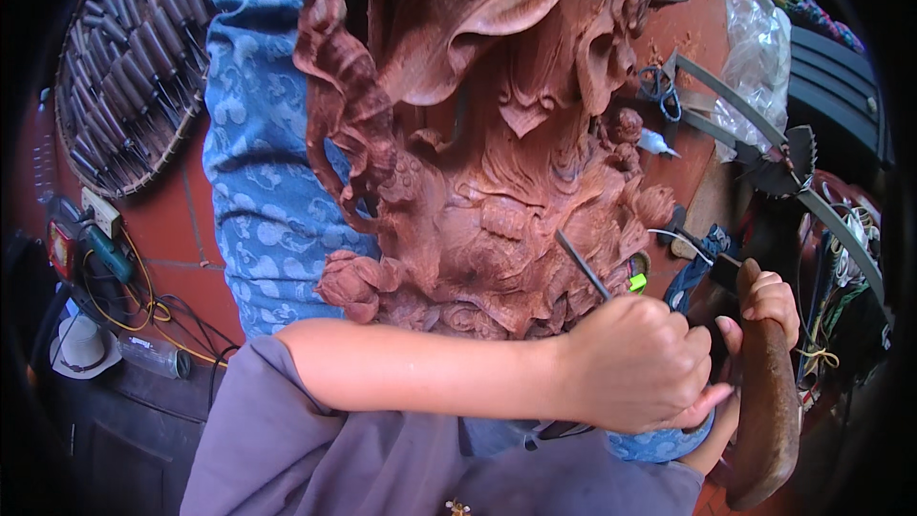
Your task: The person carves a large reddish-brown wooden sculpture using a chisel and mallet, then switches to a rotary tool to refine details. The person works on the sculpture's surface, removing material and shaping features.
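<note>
Carved wooden sculpture, centre of view; club-like wooden mallet, wrapped by the right hand; left hand, clenched round a slender chisel. Steady blade angle and light taps should spare fine relief.

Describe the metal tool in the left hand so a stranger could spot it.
Find the big carving in the middle, then the left hand at its lower right. The metal tool is the thin dark shaft slanting up-left from that fist; unlike the tools in the basket, it is held.
</note>
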